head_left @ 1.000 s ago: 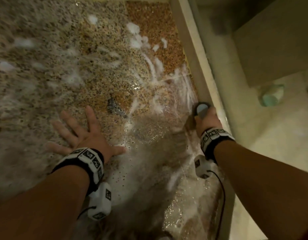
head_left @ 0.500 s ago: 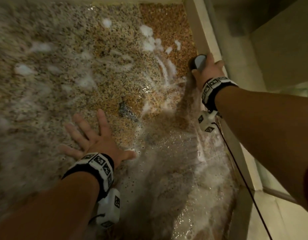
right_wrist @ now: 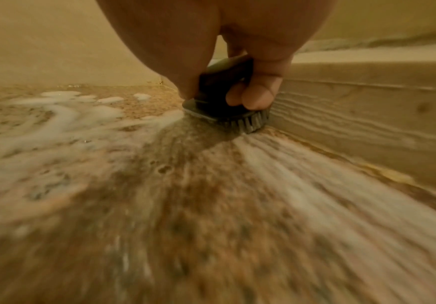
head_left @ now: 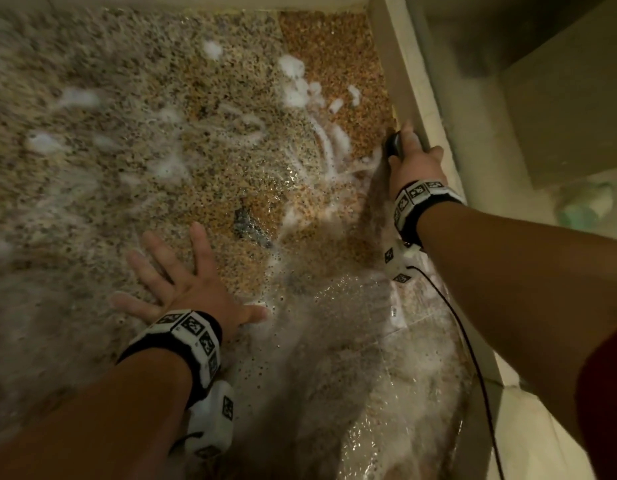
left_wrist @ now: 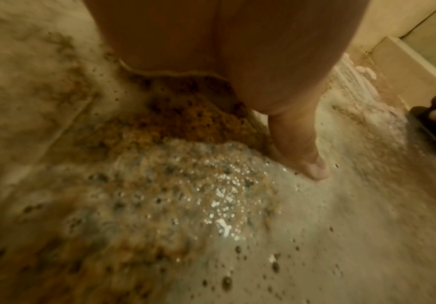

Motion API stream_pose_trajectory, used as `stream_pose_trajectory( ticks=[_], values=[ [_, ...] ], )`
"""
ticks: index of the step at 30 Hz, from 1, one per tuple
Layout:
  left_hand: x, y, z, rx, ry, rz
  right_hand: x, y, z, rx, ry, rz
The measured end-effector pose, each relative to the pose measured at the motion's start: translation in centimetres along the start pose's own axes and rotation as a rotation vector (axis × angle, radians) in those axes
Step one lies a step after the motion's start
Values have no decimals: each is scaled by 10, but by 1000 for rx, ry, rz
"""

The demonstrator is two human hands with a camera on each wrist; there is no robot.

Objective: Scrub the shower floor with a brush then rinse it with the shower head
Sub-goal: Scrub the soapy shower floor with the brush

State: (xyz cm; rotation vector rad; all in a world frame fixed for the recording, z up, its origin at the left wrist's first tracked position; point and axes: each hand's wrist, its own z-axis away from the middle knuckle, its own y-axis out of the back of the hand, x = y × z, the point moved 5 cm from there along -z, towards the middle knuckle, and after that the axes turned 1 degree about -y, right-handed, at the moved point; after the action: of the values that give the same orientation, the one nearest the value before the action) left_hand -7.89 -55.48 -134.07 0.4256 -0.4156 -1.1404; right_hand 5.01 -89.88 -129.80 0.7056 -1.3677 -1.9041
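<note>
The speckled pebble shower floor (head_left: 203, 140) is wet and streaked with white foam (head_left: 293, 74). My right hand (head_left: 409, 157) grips a small dark scrub brush (head_left: 393, 144), whose bristles (right_wrist: 247, 123) press on the floor right against the curb. In the right wrist view my fingers (right_wrist: 259, 94) curl round the brush (right_wrist: 221, 86). My left hand (head_left: 182, 282) lies flat on the floor with fingers spread, and its thumb (left_wrist: 299, 148) rests in soapy water. The shower head is not in view.
A pale tiled curb (head_left: 414, 81) runs along the right side of the floor, with the bathroom floor (head_left: 490, 133) beyond it. A dark drain (head_left: 246, 223) sits mid-floor. A greenish object (head_left: 581, 206) lies outside the curb. A black cable (head_left: 470, 344) trails from my right wrist.
My right hand has pushed the brush along the curb away from me, leaving foam streaks behind. My left hand has stayed flat on the floor.
</note>
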Motion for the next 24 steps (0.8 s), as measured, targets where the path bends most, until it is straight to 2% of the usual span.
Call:
stream_pose_trajectory(
  ticks=[2,4,7,13,17,20,24],
  values=[
    [0,-1,1,4,-10,-6,10,-3,11,27,24,72],
    [0,-1,1,12,-16,-15,27,-14,22,-33,-47,132],
    [1,-1,3,27,-18,-14,55,-23,48,-23,-180,37],
    [-1,-1,5,37,-51,-13,122,-34,106,-55,-300,-44],
    [0,-1,7,45,-61,-4,152,-39,140,-84,-444,-121],
    [-1,-1,5,43,-75,-10,147,-43,138,-48,-470,-208],
    [-2,-2,4,39,-75,-10,116,-44,124,93,-417,-376]
  ],
)
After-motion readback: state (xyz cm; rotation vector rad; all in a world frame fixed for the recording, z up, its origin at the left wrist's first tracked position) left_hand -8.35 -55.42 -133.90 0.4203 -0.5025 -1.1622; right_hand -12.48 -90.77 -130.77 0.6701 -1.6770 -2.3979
